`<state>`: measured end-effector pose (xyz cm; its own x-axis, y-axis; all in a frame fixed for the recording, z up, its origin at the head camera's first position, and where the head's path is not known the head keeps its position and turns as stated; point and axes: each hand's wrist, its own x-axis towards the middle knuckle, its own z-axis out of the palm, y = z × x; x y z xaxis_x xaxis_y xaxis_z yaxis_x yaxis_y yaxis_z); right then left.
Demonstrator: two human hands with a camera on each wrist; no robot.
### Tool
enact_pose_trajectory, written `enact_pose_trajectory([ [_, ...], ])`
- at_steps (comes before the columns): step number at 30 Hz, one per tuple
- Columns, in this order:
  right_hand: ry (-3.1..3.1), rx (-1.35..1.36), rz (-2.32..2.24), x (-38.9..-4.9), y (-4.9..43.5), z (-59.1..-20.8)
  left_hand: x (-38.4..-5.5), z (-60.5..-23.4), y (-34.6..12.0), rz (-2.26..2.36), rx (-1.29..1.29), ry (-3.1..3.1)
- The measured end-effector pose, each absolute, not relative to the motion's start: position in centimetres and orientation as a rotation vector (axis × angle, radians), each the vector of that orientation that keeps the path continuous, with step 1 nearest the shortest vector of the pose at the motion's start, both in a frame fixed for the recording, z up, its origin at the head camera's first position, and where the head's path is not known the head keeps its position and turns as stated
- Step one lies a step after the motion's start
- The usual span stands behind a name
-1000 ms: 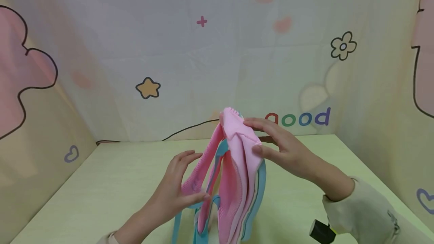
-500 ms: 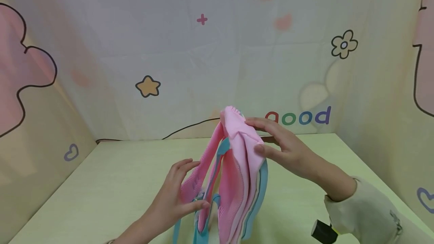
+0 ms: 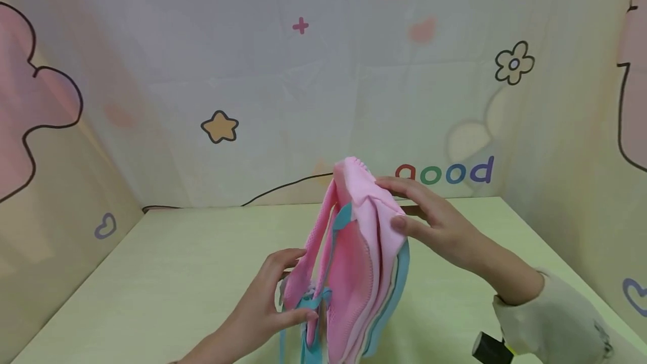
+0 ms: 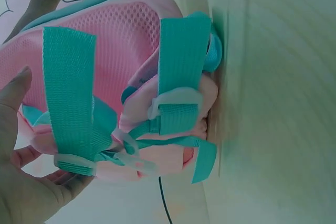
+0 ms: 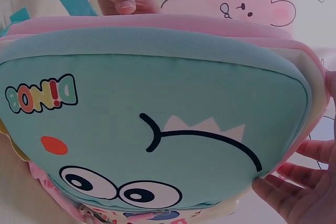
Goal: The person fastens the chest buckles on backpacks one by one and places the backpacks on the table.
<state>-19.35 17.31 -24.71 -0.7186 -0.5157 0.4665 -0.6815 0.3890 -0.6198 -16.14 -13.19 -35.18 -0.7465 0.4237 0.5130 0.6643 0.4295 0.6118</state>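
Observation:
A small pink backpack (image 3: pixel 369 192) stands on end on the table, its padded shoulder straps (image 3: pixel 315 235) facing left. My right hand (image 3: pixel 432 221) holds its upper right side, thumb on the near face and fingers round the far one. On the left, my left hand (image 3: pixel 268 296) curls its fingers behind a shoulder strap with the thumb in front. Teal webbing (image 4: pixel 68 87) with pale plastic buckles (image 4: pixel 178 98) hangs beside that hand in the left wrist view. The right wrist view shows the teal front panel (image 5: pixel 115 129) with a cartoon dinosaur face.
The pale table (image 3: pixel 177 263) runs back to a printed cloth backdrop (image 3: pixel 263 66) with a star, flower and lettering. Cloth walls rise on both sides. A black cylinder (image 3: pixel 490 347) sits beside the right sleeve (image 3: pixel 551 313).
The backpack and my right hand have shifted slightly to the right. My left hand has moved right and a little down, its fingers curling more round the shoulder strap.

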Motion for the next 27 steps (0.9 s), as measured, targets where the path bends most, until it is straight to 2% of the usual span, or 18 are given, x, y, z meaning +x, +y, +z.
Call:
enact_pose_trajectory([
  [6, -2.434, 1.059, 1.252, -19.3, 17.6, -24.9, -16.3, -35.7, -12.2, -1.200, -1.043, -2.353],
  [27, -2.417, 1.058, 1.324, -18.7, 18.3, -25.3, -15.9, -37.2, -8.6, -1.194, -1.110, -2.298],
])
